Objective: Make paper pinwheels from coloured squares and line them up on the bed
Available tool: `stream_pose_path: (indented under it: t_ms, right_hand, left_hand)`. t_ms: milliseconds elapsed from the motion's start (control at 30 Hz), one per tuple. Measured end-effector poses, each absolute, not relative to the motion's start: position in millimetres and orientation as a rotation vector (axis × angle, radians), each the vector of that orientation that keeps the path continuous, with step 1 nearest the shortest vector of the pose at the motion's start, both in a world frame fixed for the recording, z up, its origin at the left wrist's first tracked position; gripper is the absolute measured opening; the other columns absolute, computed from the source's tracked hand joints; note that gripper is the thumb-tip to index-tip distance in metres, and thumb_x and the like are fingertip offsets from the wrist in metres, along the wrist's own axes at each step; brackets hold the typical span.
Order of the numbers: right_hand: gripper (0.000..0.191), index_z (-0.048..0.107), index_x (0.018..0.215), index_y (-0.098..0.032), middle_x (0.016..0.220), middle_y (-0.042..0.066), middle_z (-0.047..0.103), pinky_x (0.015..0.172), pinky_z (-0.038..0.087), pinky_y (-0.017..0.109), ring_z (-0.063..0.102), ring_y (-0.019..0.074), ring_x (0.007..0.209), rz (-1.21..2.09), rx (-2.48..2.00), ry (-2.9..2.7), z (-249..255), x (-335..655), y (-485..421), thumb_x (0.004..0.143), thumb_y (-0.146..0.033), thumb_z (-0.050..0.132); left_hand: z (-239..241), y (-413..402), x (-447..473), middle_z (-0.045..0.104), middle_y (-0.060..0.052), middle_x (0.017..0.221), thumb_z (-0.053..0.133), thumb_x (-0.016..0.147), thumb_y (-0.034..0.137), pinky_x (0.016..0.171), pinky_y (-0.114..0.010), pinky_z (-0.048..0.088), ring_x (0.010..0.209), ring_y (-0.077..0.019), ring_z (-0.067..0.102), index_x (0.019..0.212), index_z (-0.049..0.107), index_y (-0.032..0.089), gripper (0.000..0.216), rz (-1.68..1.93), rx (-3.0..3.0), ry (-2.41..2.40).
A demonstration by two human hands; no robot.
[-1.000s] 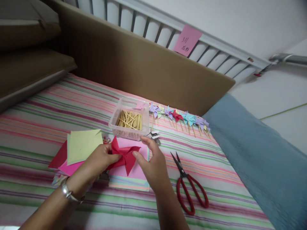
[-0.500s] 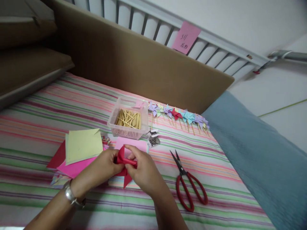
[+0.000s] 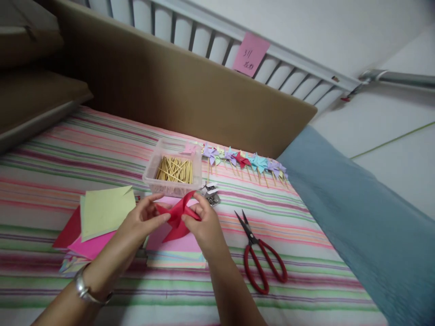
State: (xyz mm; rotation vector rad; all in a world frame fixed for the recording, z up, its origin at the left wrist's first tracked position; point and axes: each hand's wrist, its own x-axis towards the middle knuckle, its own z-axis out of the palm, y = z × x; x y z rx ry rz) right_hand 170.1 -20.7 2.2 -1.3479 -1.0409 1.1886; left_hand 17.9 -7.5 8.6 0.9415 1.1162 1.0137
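Note:
A red paper pinwheel (image 3: 177, 217) is pinched at its centre between both my hands, above a stack of coloured paper (image 3: 176, 253) on the striped bedspread (image 3: 102, 149). My left hand (image 3: 141, 222) grips its left side with thumb and fingers closed on the folds. My right hand (image 3: 202, 226) pinches the right side and folds a flap inward. A clear plastic box of wooden sticks (image 3: 174, 171) stands just behind the hands. A small pile of metal pins (image 3: 210, 194) lies right of the box.
Red-handled scissors (image 3: 260, 256) lie to the right of my hands. Loose yellow, pink and red sheets (image 3: 102, 215) lie on the left. A row of finished pinwheels (image 3: 243, 162) lines the brown headboard (image 3: 176, 90). A blue blanket (image 3: 356, 217) covers the right side.
Both hands have kept hold of the red pinwheel, folding and re-spreading its flaps; it was bunched small half a second ago and is now opened wider. The view has shifted slightly right.

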Motion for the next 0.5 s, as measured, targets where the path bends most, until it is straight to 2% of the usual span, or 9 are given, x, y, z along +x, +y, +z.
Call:
stream_pose_path:
  t_ms: [67,233,500]
  right_hand:
    - [0.061,0.048,0.123,-0.016,0.075,-0.002,0.063,0.056,0.043,0.022,0.059,0.0120,0.061,1.239,-1.304,-0.909,3.1,168.3,-20.2,0.064,-0.015,0.062]
    - [0.053,0.054,0.113,-0.018,0.066,-0.007,0.062,0.055,0.042,0.019,0.057,0.0102,0.059,1.248,-1.230,-0.795,3.1,158.5,-22.0,0.061,-0.012,0.065]
    - [0.050,0.056,0.109,-0.018,0.065,-0.006,0.063,0.053,0.042,0.019,0.058,0.0108,0.058,1.268,-1.190,-0.715,4.6,148.1,-23.1,0.060,-0.012,0.065]
  left_hand:
    - [7.9,-10.8,22.0,0.071,-0.006,0.091,0.077,0.065,0.029,0.079,-0.031,0.047,0.085,-0.0215,0.063,0.106,0.063,0.019,0.044,0.947,0.872,1.017]
    - [-3.7,-16.0,33.3,0.074,-0.004,0.081,0.077,0.066,0.027,0.081,-0.029,0.046,0.081,-0.0186,0.064,0.083,0.072,0.018,0.020,0.954,0.735,0.924]
    - [-4.5,-15.5,33.9,0.072,-0.002,0.062,0.080,0.060,0.026,0.065,-0.022,0.045,0.064,-0.0136,0.061,0.066,0.073,0.016,0.014,1.012,0.604,0.975]
